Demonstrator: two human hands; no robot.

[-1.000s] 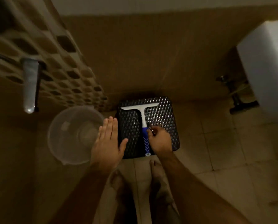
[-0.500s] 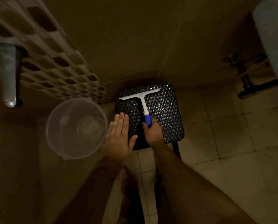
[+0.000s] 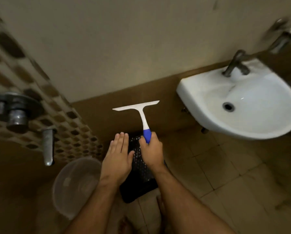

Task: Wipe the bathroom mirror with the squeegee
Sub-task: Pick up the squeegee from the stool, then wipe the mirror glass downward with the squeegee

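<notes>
My right hand (image 3: 152, 150) grips the blue handle of a white squeegee (image 3: 141, 112), held up in the air with its blade pointing away from me, in front of the brown wall band. My left hand (image 3: 118, 156) hovers flat beside it, fingers straight, holding nothing. Both hands are above a black woven stool (image 3: 139, 176). No mirror is in view.
A white wash basin (image 3: 242, 105) with a metal tap (image 3: 234, 65) hangs on the wall to the right. A clear plastic bowl (image 3: 73, 184) sits on the floor at the left, below a wall tap (image 3: 48, 146) and valve (image 3: 16, 114). My bare feet (image 3: 160, 205) stand on beige floor tiles.
My right hand closed round the squeegee's handle and lifted it off the stool. The view tilted up, so the wash basin now shows. The left hand stayed flat beside the right.
</notes>
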